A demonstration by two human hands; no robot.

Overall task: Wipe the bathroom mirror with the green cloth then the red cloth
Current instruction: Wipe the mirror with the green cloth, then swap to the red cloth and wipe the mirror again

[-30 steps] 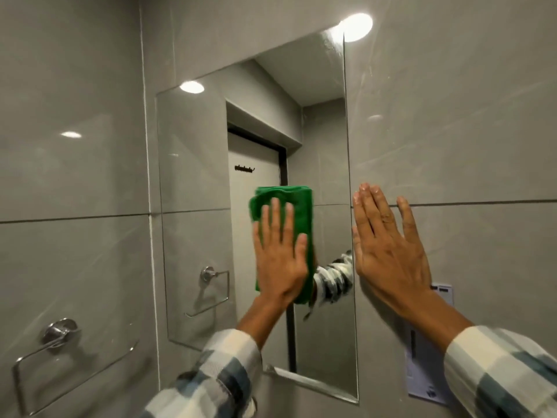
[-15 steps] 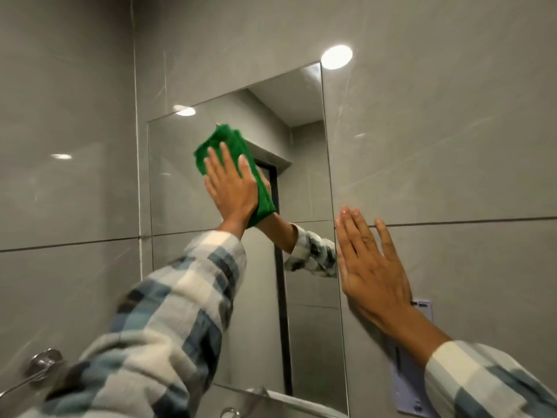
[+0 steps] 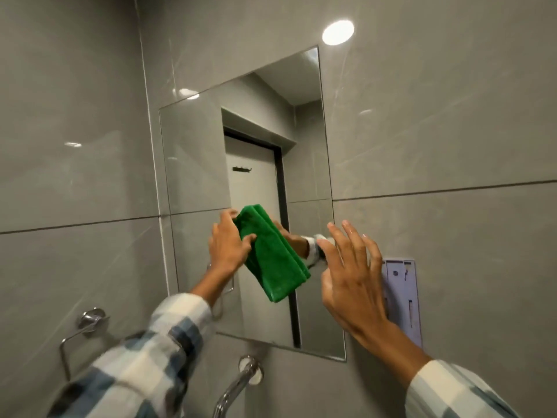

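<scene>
The green cloth [image 3: 272,254] is held by the left grip [image 3: 229,244], whose fingers are closed on the cloth's upper end; the cloth hangs from the grip toward 5 o'clock. It lies in front of the lower half of the mirror [image 3: 196,164], whether touching the glass cannot be told. Its long axis runs from 11 o'clock to 5 o'clock, the free end pointing down and right. The cloth is seen folded into a narrow strip of several layers, bright green, with a soft nap. The right grip [image 3: 351,276] is shown spread open and empty, at 3 o'clock of the cloth, near the mirror's right edge. Both sleeves are checked.
</scene>
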